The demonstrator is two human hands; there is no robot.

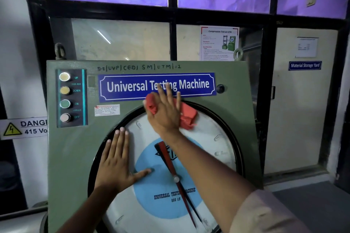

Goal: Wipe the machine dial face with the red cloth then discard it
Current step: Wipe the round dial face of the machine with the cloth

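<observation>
The large round dial face (212, 149) has a white scale, a blue centre disc and a red pointer, inside a black rim on a green machine cabinet (73, 157). My right hand (164, 113) lies flat on the red cloth (188, 114), pressing it against the top of the dial just below the blue nameplate. The cloth bunches out on both sides of the palm. My left hand (115, 164) rests flat with fingers spread on the dial's left side, fingertips at the black rim, holding nothing.
A button panel (71, 98) with UP, DOWN, ON and OFF sits at the cabinet's upper left. A danger 415 volt sign (24, 128) is on the left. Behind the machine are a black-framed window, a poster (219, 43) and a door with a blue label (305, 65).
</observation>
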